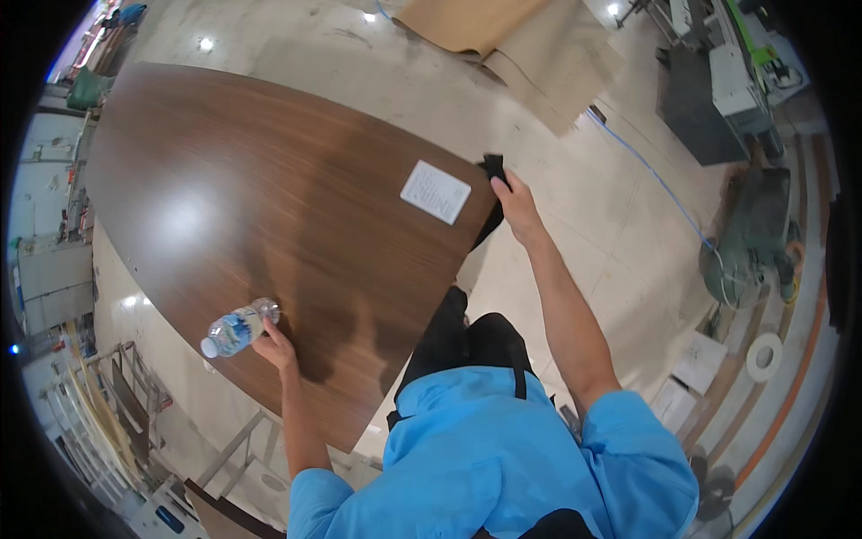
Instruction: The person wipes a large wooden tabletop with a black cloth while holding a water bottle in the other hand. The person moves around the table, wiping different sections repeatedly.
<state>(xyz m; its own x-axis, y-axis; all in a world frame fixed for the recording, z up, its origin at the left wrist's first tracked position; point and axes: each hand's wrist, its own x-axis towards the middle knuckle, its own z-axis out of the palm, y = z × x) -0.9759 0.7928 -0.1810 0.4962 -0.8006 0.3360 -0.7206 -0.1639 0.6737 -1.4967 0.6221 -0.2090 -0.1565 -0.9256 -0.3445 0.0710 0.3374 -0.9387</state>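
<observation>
Overhead, left hand [275,344] has fingers wrapped round a clear plastic water bottle [235,330] lying on a wood-veneer panel [242,207]; light, smooth, slippery, best held mid-body. Right hand [515,205] pinches a soft black cloth [493,165] at the panel's edge, w/ a white paper sheet [435,191] nearby.

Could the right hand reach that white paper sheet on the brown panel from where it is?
Probably yes. The right hand holds a black cloth at the wooden panel edge, close beside the white sheet, with only bare panel between them.

A workshop — machinery [732,81], board sheets [530,45], wood panel [269,207].
</observation>
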